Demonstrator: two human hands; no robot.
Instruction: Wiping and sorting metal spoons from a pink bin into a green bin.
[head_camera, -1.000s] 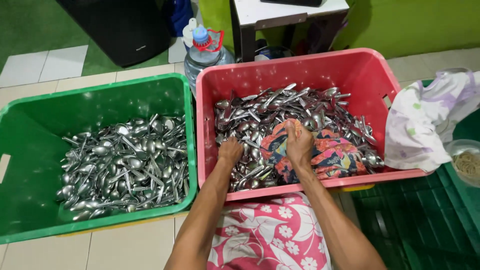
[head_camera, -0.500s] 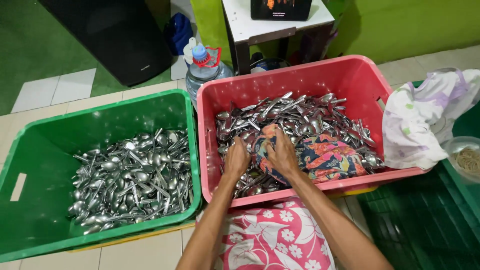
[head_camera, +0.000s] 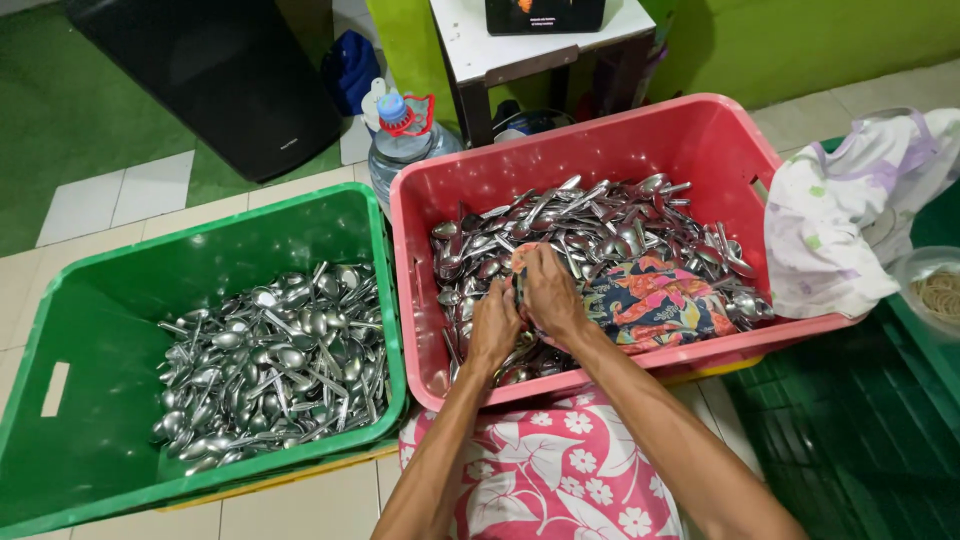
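My hands meet mid-frame in red crate (head_camera: 480, 190): left hand (head_camera: 494, 328), right hand (head_camera: 548, 293) closed around spoons (head_camera: 600, 225) and patterned cloth (head_camera: 655, 300); fingertips hidden, exact grasp unclear.

Two crates stand side by side on the floor (head_camera: 120, 200) before me. The left crate (head_camera: 90, 370) holds a heap of spoons (head_camera: 275, 365). In the right crate (head_camera: 700, 140) more spoons (head_camera: 600, 225) lie toward its far wall, with a cloth (head_camera: 660, 300) against its near edge. My left hand (head_camera: 495, 325) and right hand (head_camera: 550, 295) meet at the cloth's left end. A water bottle (head_camera: 400, 140) stands behind the crates, a rag (head_camera: 850, 220) drapes beside the right crate.
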